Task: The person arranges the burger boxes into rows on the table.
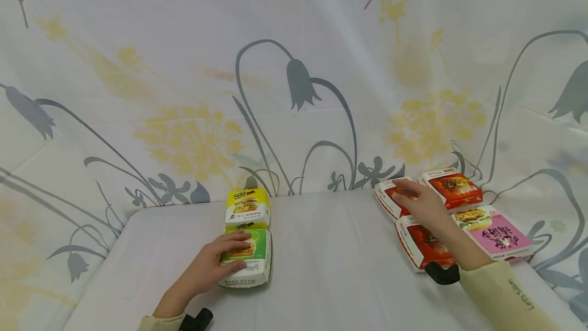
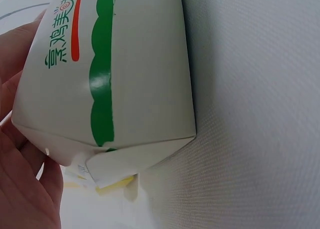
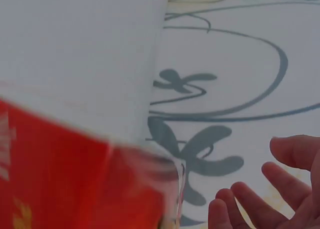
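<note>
My left hand rests on the left part of a green and white burger box, fingers and thumb spread over its top. The left wrist view shows the white side of this burger box close up, with the hand along its edge. A yellow and white burger box stands just behind. On the right, my right hand reaches over a red and white burger box; its fingers look loose and apart in the right wrist view.
Around the right hand lie another red burger box behind, a nearer red one, and a pink and white burger box. A white cloth covers the table. Flower-printed fabric hangs behind it.
</note>
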`<state>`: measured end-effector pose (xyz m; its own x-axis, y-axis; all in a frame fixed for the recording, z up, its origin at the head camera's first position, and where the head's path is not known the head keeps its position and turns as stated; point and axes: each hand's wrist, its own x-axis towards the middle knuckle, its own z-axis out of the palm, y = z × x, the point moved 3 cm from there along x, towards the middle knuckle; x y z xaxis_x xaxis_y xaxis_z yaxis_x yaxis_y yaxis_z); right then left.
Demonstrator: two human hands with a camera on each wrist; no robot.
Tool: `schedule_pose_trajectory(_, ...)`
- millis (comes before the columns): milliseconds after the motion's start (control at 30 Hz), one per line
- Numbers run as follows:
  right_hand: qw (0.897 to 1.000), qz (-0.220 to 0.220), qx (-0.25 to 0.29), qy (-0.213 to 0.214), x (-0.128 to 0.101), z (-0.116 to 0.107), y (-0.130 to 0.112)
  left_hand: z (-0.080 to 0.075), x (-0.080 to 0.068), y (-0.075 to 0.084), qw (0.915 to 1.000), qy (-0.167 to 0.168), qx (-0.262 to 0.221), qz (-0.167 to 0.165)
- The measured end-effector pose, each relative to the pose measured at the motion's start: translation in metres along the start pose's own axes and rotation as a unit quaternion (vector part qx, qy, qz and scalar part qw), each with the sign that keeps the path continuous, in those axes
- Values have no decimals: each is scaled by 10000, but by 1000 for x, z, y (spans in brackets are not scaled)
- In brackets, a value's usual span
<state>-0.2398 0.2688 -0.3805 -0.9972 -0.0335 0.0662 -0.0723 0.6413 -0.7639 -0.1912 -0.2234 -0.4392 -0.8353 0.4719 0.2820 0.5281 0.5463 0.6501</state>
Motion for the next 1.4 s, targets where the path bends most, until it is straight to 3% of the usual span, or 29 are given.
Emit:
schedule_pose_trajectory(367,9990,167,-391,-105,18,-43,24,-1,2,2,10000,-13,9,1)
schedule_pose_trajectory(600,9978,168,-143,-624,37,-58,34,0,1,1,10000,5,-1,34)
schedule_pose_trajectory(900,9896,264,176,-1400,57,-61,50,1,1,-1,10000,-35,-77,-40)
schedule_pose_trajectory(1233,9865,983,-103,-1309,62,-52,60,0,-1,1,9999,-33,-95,-96)
schedule_pose_trajectory(1400,9853,1106,-188,-1285,61,-51,61,0,-1,2,10000,-10,-58,-58)
